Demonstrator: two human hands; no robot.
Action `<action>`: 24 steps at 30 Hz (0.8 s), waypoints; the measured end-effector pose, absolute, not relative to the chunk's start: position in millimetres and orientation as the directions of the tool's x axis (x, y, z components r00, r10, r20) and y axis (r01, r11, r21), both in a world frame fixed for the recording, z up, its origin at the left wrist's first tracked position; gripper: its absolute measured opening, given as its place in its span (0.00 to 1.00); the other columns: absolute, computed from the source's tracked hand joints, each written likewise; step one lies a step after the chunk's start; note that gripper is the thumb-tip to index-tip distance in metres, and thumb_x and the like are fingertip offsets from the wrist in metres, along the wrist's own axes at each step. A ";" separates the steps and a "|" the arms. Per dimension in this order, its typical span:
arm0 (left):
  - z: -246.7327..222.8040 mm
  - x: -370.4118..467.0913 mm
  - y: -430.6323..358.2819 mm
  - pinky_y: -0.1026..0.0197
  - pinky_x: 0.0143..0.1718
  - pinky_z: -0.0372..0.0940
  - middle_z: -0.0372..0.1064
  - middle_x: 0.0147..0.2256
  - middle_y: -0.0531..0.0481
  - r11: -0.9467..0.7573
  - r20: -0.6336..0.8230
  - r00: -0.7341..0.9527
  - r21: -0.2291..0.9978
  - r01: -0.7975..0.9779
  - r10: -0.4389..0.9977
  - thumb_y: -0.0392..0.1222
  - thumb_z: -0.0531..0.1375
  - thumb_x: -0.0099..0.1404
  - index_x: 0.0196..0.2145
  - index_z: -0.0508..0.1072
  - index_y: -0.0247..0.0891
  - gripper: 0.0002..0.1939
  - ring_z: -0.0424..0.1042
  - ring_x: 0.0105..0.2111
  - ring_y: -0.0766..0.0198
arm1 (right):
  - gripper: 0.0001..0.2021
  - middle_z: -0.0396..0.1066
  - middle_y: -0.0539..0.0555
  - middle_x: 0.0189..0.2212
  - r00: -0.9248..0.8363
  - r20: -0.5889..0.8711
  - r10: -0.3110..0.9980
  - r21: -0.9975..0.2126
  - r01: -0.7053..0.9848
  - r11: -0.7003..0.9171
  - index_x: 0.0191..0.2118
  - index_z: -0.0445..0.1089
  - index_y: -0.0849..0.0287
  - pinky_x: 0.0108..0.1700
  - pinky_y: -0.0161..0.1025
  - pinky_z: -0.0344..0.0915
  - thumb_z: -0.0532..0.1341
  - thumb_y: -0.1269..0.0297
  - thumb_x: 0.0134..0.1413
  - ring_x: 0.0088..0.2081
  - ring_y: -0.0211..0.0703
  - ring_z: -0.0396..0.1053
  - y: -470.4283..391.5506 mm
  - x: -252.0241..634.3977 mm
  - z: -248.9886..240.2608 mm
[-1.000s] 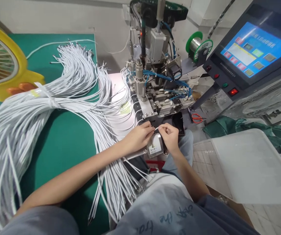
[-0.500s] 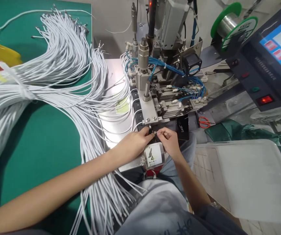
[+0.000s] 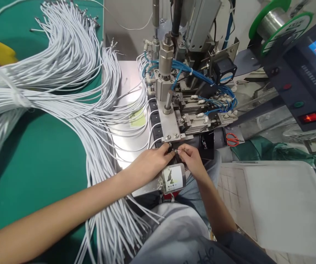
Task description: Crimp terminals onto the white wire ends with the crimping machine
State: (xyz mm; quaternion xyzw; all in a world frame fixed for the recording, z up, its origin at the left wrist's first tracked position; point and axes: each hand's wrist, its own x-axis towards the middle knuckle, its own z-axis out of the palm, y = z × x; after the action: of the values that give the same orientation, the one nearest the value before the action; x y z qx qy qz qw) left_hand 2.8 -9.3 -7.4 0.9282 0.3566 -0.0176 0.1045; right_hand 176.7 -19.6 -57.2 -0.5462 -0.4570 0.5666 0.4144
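Note:
My left hand (image 3: 153, 161) is closed at the front edge of the metal machine (image 3: 171, 121), its fingertips around something too small to make out. Just right of it, my right hand (image 3: 192, 159) pinches a tiny pale piece close to the left fingertips. A labelled roll (image 3: 173, 178) sits right below both hands. White cables (image 3: 97, 146) spread from a tied bundle on the left, some running to black blocks (image 3: 155, 119) at the machine's left side, others hanging under my left forearm.
A green mat (image 3: 50, 157) lies at left. A solder wire spool (image 3: 276, 24) and a control panel (image 3: 309, 84) stand at upper right. Red-handled scissors (image 3: 232, 139) lie right of the machine, and a white translucent bin (image 3: 281, 205) is at lower right.
The camera view has shifted slightly, with the machine and panel appearing farther right. Both hands stay together at nearly the same spot by the machine's front edge.

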 end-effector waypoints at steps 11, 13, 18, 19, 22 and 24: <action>-1.7 6.2 -10.5 0.62 0.24 0.64 0.63 0.38 0.44 -0.762 -0.089 0.767 0.084 0.642 0.636 0.29 0.50 0.62 0.51 0.65 0.32 0.19 0.69 0.25 0.65 | 0.10 0.57 0.44 0.17 -0.063 -0.239 0.969 -0.970 0.063 -0.235 0.24 0.61 0.58 0.22 0.32 0.51 0.56 0.57 0.49 0.19 0.33 0.54 -21.0 172.6 -53.7; 5.3 7.8 -13.0 0.61 0.25 0.64 0.64 0.35 0.44 -0.763 -0.088 0.764 0.051 0.645 0.640 0.29 0.52 0.62 0.47 0.68 0.31 0.16 0.69 0.26 0.63 | 0.13 0.53 0.43 0.16 -0.120 -0.252 0.960 -0.968 0.052 -0.247 0.22 0.58 0.58 0.21 0.32 0.50 0.56 0.55 0.50 0.18 0.32 0.50 -20.6 172.2 -55.9; 19.3 7.5 -20.5 0.60 0.25 0.61 0.67 0.27 0.43 -0.702 -0.106 0.697 -0.020 0.712 0.710 0.26 0.56 0.57 0.25 0.71 0.30 0.07 0.70 0.31 0.56 | 0.15 0.48 0.42 0.15 -0.138 -0.210 0.968 -0.977 0.068 -0.203 0.22 0.55 0.56 0.19 0.32 0.47 0.55 0.52 0.50 0.17 0.32 0.46 -16.1 173.3 -67.9; 19.7 6.7 -21.6 0.61 0.24 0.60 0.67 0.27 0.43 -0.690 -0.111 0.684 -0.017 0.724 0.721 0.26 0.56 0.57 0.25 0.71 0.30 0.07 0.71 0.30 0.56 | 0.15 0.48 0.42 0.15 -0.111 -0.188 0.976 -0.978 0.110 -0.176 0.22 0.55 0.56 0.20 0.32 0.48 0.54 0.52 0.51 0.17 0.32 0.47 -16.8 174.2 -67.8; 17.3 4.4 -23.7 0.62 0.20 0.56 0.68 0.29 0.43 -0.680 -0.122 0.675 0.003 0.733 0.727 0.26 0.56 0.57 0.25 0.72 0.31 0.07 0.71 0.27 0.56 | 0.12 0.58 0.48 0.20 0.101 0.027 0.995 -0.937 0.349 -0.010 0.23 0.60 0.57 0.25 0.35 0.56 0.53 0.58 0.54 0.23 0.38 0.57 -35.6 175.9 -53.8; 14.3 3.6 -23.6 0.62 0.19 0.55 0.69 0.30 0.42 -0.658 -0.111 0.654 -0.002 0.753 0.749 0.26 0.55 0.58 0.27 0.72 0.30 0.08 0.72 0.26 0.56 | 0.06 0.65 0.54 0.30 0.244 0.282 0.928 -0.857 0.499 0.129 0.29 0.65 0.57 0.33 0.41 0.62 0.54 0.64 0.54 0.34 0.44 0.64 -66.6 171.9 -35.5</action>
State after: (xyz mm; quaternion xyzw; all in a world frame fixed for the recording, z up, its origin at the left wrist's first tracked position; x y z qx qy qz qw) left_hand 3.6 -23.6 14.3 0.9091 0.4129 -0.0509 0.0220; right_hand 171.9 -66.6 -35.5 -0.6218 -0.5736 0.2209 0.4853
